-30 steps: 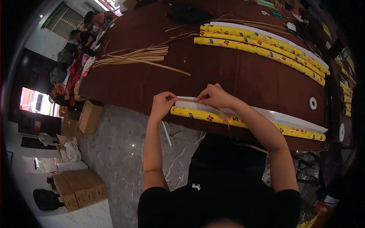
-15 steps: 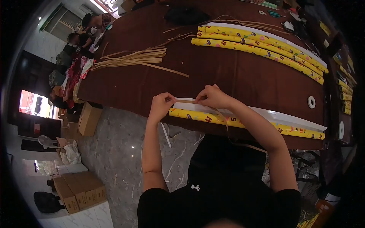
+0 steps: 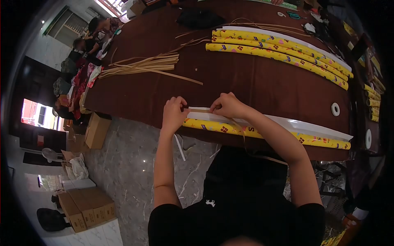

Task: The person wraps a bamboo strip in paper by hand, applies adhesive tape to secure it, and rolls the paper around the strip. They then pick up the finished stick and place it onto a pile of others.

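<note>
A yellow printed paper roll (image 3: 262,133) lies along the near table edge, its white edge flap (image 3: 287,123) laid open behind it. A narrow brown strip (image 3: 200,110) lies along the flap's left end. At that end is my left hand (image 3: 174,115), its thumb close to the flap corner and its curled fingers raised apart from the thumb. My right hand (image 3: 230,105) pinches the brown strip a little farther right. From there the strip's loose tail (image 3: 245,141) hangs over the roll toward my lap.
Several yellow rolls (image 3: 283,53) lie at the far right. Cut brown strips (image 3: 147,65) are piled at the far left. A white tape roll (image 3: 335,109) sits to the right. Other people (image 3: 88,43) are at the far left, and cartons (image 3: 88,209) stand on the floor.
My left fingers have lifted and parted from the thumb at the flap's left end. My right hand has barely moved and keeps its pinch on the strip.
</note>
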A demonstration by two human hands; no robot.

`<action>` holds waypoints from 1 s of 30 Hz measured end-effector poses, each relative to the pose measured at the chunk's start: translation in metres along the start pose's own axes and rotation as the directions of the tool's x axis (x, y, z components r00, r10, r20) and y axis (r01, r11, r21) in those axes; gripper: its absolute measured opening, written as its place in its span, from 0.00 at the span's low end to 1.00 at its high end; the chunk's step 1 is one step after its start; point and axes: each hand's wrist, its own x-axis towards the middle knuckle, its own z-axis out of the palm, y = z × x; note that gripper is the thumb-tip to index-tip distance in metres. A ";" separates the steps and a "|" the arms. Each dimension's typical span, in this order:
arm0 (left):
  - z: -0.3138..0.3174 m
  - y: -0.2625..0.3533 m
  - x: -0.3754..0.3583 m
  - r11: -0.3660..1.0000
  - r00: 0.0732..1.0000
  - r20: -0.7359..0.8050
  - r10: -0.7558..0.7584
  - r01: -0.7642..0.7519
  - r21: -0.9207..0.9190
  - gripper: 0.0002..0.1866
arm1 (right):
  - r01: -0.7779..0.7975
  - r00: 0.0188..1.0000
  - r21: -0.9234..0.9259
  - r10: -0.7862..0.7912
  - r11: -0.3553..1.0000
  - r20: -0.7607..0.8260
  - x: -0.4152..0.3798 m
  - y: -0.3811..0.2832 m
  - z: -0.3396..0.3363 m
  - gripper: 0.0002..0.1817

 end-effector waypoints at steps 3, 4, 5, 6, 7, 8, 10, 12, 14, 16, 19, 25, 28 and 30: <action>0.008 0.018 -0.006 0.973 0.982 -0.074 0.175 -0.161 0.167 0.05 | -0.011 1.000 0.004 0.011 1.000 -0.014 0.000 0.000 0.001 0.09; 0.012 0.027 -0.009 0.962 0.974 -0.065 0.218 -0.204 0.181 0.04 | -0.010 1.000 0.003 0.010 1.000 -0.014 0.000 0.000 0.001 0.09; 0.014 0.036 -0.014 0.969 0.973 -0.050 0.225 -0.218 0.113 0.04 | -0.009 1.000 -0.012 0.009 1.000 -0.008 0.000 0.000 0.000 0.09; 0.017 0.049 -0.020 0.971 0.971 -0.044 0.233 -0.230 0.072 0.04 | -0.009 1.000 -0.025 0.009 1.000 -0.002 0.000 0.001 0.000 0.10; 0.022 0.059 -0.027 0.970 0.970 -0.038 0.242 -0.241 0.029 0.04 | -0.011 1.000 -0.024 0.011 1.000 -0.004 0.001 0.002 0.002 0.10; 0.029 0.066 -0.033 0.975 0.976 -0.039 0.214 -0.216 -0.044 0.04 | -0.013 1.000 -0.024 0.012 1.000 -0.006 0.002 0.004 0.003 0.10; 0.041 0.075 -0.039 0.971 0.967 -0.098 0.237 -0.240 -0.018 0.05 | -0.016 1.000 -0.028 0.016 0.999 -0.008 0.001 0.005 0.003 0.11; 0.051 0.079 -0.043 0.966 0.953 -0.159 0.257 -0.259 0.012 0.06 | -0.002 0.999 -0.041 0.000 0.999 -0.045 0.000 0.004 0.003 0.12; 0.057 0.075 -0.045 0.987 0.976 -0.144 0.162 -0.161 0.016 0.08 | -0.014 0.999 -0.024 0.013 1.000 -0.029 -0.003 0.002 0.000 0.12; 0.061 0.076 -0.046 0.986 0.966 -0.197 0.170 -0.166 0.033 0.08 | -0.033 0.999 0.041 0.034 0.999 -0.012 -0.002 -0.004 -0.005 0.11; 0.064 0.076 -0.046 0.979 0.946 -0.253 0.202 -0.193 0.059 0.08 | -0.098 0.995 0.162 0.101 0.982 -0.008 -0.004 -0.016 -0.010 0.11; 0.067 0.073 -0.048 0.970 0.930 -0.281 0.238 -0.211 0.122 0.10 | 0.107 0.987 -0.103 -0.118 0.989 -0.113 -0.008 -0.006 0.000 0.13; 0.068 0.073 -0.050 0.970 0.925 -0.295 0.241 -0.217 0.110 0.11 | 0.027 0.998 -0.048 -0.030 0.999 -0.062 -0.013 -0.010 -0.005 0.13; 0.069 0.072 -0.050 0.970 0.937 -0.261 0.232 -0.205 0.128 0.12 | 0.045 0.996 -0.093 -0.053 0.995 -0.075 -0.016 -0.015 -0.008 0.13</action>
